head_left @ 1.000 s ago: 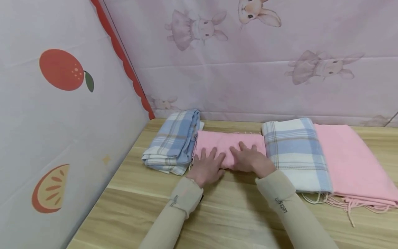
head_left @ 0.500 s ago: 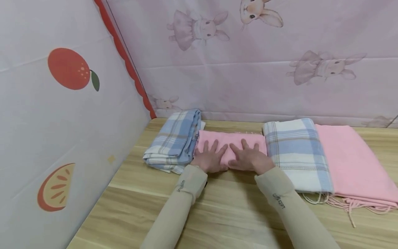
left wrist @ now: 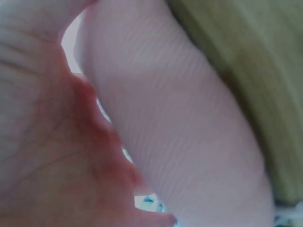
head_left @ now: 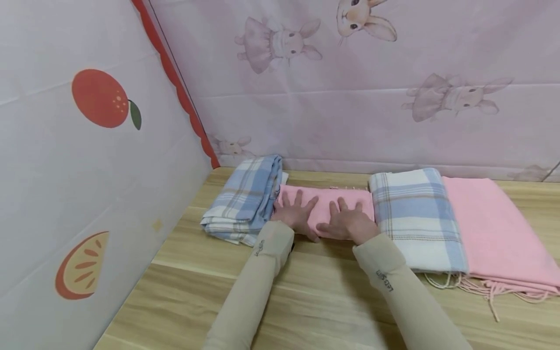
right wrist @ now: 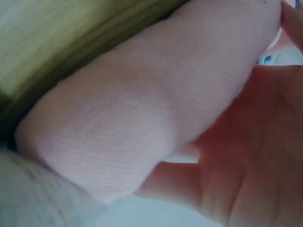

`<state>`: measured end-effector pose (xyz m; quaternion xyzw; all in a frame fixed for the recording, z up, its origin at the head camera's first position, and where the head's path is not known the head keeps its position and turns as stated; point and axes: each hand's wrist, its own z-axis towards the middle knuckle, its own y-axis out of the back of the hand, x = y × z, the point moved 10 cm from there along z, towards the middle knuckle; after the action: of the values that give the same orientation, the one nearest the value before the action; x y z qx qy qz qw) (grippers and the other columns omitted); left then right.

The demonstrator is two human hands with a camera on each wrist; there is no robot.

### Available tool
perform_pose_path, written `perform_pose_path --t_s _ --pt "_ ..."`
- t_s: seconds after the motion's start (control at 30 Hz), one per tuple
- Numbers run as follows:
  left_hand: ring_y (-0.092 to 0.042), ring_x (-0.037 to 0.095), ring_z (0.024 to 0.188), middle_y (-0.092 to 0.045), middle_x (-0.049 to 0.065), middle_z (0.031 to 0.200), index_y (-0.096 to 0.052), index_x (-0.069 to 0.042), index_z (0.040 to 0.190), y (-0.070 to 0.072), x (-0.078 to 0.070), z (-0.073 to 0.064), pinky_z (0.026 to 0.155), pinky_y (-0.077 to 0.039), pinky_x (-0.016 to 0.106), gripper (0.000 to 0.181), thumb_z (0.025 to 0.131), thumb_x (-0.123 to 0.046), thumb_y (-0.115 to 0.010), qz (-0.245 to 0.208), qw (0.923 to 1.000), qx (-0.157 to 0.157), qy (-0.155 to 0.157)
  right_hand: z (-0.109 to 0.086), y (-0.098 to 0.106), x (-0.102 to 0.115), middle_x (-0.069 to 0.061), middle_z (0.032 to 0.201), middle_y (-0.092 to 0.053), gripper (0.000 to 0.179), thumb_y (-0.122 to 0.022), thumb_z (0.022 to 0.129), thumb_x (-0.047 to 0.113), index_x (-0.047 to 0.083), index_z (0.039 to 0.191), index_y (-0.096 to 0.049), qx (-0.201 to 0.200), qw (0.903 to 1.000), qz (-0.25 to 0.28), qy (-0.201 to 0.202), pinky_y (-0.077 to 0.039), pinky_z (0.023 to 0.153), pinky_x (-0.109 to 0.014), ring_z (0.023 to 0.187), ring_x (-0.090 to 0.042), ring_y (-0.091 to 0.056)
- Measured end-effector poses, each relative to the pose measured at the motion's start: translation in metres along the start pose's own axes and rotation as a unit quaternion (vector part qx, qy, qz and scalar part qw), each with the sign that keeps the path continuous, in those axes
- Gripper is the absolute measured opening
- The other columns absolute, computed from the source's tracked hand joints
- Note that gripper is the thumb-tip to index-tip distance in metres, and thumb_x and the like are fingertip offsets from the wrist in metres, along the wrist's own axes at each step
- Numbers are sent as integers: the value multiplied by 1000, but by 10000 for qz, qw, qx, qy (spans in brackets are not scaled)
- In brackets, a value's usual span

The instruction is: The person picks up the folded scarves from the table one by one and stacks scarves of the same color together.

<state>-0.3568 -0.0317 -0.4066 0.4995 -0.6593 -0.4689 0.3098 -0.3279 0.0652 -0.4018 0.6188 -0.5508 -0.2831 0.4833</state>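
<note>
Currently: hands (head_left: 296,215) (head_left: 347,223) splayed on pink cloth (head_left: 323,197) | palms (left wrist: 52,156): wrist views only | rabbit-print wall (head_left: 350,129): head only

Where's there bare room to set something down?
Bare pale-wood table shows between the beige sleeves, before the small folded pink cloth, and from the left sleeve to the white fruit-print wall. Crowded behind: a folded blue-and-white plaid cloth, that pink one under left hand and right hand, a second plaid cloth and a fringed pink cloth lie in a tight row.

Pink bundle (head_left: 323,196): matt cloth (finely ribbed). Plaid cloth (head_left: 417,218): matt, woven. Tabletop (head_left: 323,296): wood-grained, smooth.
</note>
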Motion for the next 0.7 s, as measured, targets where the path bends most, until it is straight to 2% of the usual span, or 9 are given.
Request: perform_pose_path --t_s 0.17,0.3,0.43,0.63,0.7 --pt "8 53 148 6 14 169 -7 -34 164 4 2 2 116 5 66 118 76 -65 -80 158 9998 39 72 1 0 -4 -33 162 -12 82 -41 106 51 -9 157 -18 142 9998 124 -66 -3 116 -67 151 -44 -8" --pt "9 52 148 7 13 169 -7 -33 164 5 2 4 116 7 65 119 76 -62 -81 56 9999 87 48 0 -1 -14 -33 163 -1 87 -46 102 58 2 161 -16 202 9977 555 -326 -8 113 -73 145 -59 -6" --pt "8 51 149 6 12 169 -8 -33 164 7 3 4 117 5 63 119 76 -59 -83 18 9999 157 21 0 -4 -23 -31 163 6 90 -49 99 62 11 164 -13 263 9939 945 -505 -16 106 -79 139 -69 -2" --pt "6 46 151 4 7 170 -10 -36 164 9 8 7 119 -8 61 118 76 -47 -88 -372 9988 294 115 2 -3 -19 -34 162 -1 89 -54 99 56 8 163 -15 249 9966 703 -353 -13 108 -78 138 -70 -5" --pt "6 44 151 4 6 170 -11 -37 164 10 10 8 119 -10 60 117 76 -43 -89 -469 9984 301 120 3 -3 -18 -34 162 -1 89 -58 98 52 9 163 -15 253 9966 675 -399 -19 105 -80 139 -69 -4"
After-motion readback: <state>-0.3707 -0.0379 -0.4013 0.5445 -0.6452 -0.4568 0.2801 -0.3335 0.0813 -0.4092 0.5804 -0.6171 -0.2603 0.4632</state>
